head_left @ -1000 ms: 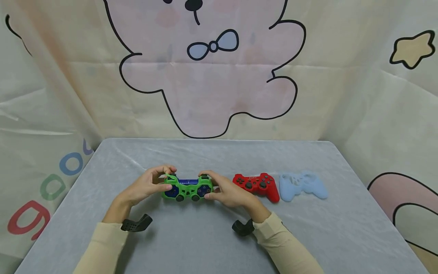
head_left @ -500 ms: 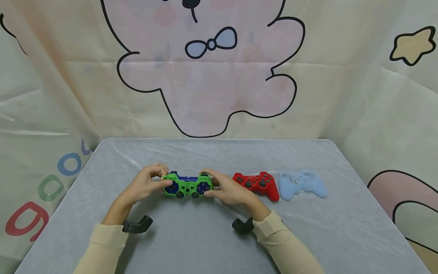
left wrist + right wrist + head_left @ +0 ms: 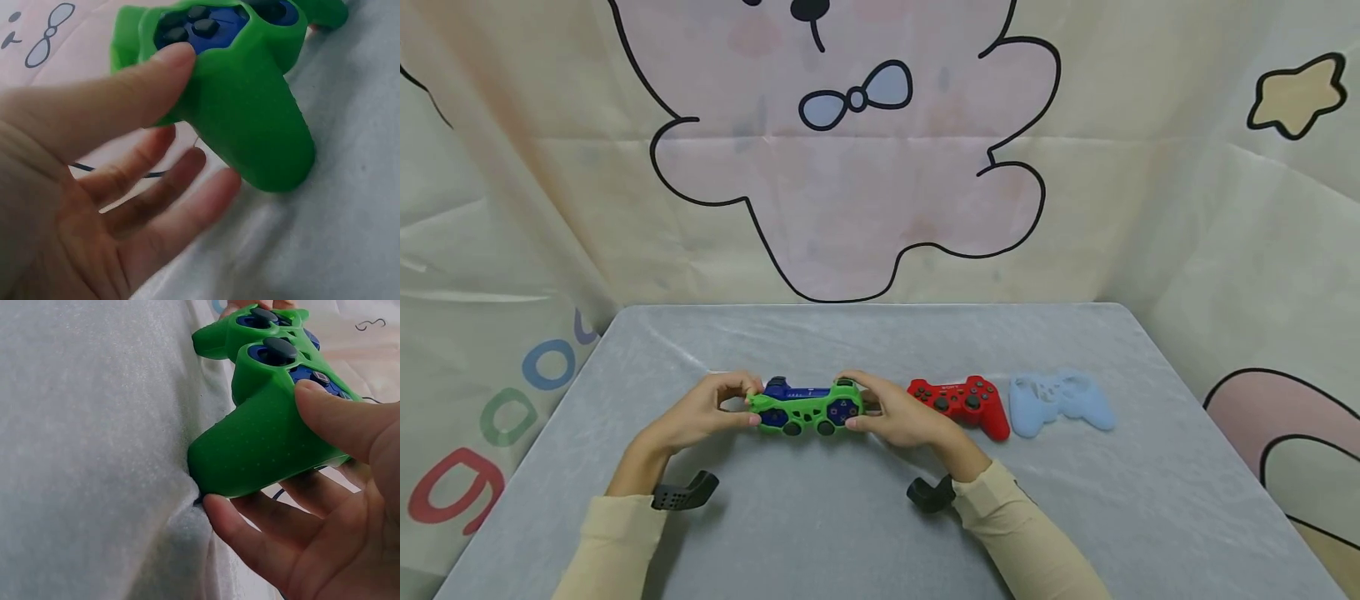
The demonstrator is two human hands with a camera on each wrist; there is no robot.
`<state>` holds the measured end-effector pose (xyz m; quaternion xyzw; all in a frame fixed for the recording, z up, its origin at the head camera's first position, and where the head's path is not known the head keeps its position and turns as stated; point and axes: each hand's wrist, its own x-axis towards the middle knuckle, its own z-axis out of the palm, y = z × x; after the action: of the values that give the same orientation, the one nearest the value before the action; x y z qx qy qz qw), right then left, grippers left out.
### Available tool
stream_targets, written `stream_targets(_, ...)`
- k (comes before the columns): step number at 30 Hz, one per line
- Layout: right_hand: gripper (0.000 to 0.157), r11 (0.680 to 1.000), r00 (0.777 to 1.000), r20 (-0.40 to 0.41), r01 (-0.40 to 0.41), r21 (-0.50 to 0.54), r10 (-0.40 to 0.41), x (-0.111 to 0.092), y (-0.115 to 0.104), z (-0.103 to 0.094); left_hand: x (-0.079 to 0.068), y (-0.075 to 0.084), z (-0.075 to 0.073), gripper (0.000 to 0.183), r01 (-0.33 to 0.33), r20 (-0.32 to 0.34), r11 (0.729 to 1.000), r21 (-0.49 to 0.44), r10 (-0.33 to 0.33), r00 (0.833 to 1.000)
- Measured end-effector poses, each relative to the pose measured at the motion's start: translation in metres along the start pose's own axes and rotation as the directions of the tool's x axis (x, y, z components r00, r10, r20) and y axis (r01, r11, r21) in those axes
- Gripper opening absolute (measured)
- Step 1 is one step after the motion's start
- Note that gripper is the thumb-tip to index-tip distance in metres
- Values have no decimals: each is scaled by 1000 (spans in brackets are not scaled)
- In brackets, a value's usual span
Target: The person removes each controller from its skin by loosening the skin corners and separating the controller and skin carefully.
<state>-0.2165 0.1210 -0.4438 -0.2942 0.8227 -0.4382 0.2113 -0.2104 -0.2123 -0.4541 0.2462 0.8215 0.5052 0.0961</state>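
A: Nearest first, clock centred on the green cover (image 3: 808, 409), head view. Go.

B: My left sleeve (image 3: 613, 533) at 8, my right sleeve (image 3: 1026, 533) at 4, both beige, over the grey table (image 3: 820, 525). Left black wrist unit (image 3: 687, 492) at 8, right black wrist unit (image 3: 931, 496) at 4.

A: Hands?

B: My left hand (image 3: 696, 412), at 9, pinches the cover's left corner, thumb in front by the direction buttons. My right hand (image 3: 901, 414), at 3, grips the covered right handle, thumb on the face, fingers behind.

A: Cover fully on?

B: No. The blue controller (image 3: 808, 392) sits in it, but its left shoulder shows bare at 11. Can't tell if it touches the table.

A: Others?

B: Red controller (image 3: 957, 402) at 3, just past my right hand. Light blue cover (image 3: 1062, 401) at 3 too, further out, flat, right beside the red one.

A: Far end?

B: Cloth backdrop (image 3: 1150, 175) behind the table: printed bow tie (image 3: 857, 99) near 12, yellow star (image 3: 1296, 97) at 2.
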Motion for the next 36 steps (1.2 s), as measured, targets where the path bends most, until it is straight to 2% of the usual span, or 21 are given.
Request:
stream_targets(4,66,1000,1000,7,-3,3,3,0,-2,0,-2,0,-1,17,34,-3,999,17,-34,999)
stream_targets(11,69,999,999,-6,-35,19,35,0,0,-1,1,3,3,25,99,-23,985,-145,-103,994)
stream_targets(15,69,999,999,-10,-37,38,38,1,1,-1,4,2,5,26,95,-63,982,-165,-107,992)
stream_targets(20,69,998,999,-21,-26,51,27,2,2,0,4,2,5,28,76,-78,983,-166,-90,993)
stream_targets(28,70,999,1000,-13,-10,47,11,0,1,4,-2,4,3,49,135,-58,977,-164,-146,988)
stream_targets(33,69,999,1000,-23,-11,34,12,0,-2,3,1,7,5,47,135,-33,986,-98,-138,990)
stream_targets(36,70,1000,1000,-22,-8,28,8,0,-3,1,6,9,9,48,158,-19,986,-43,-159,987)
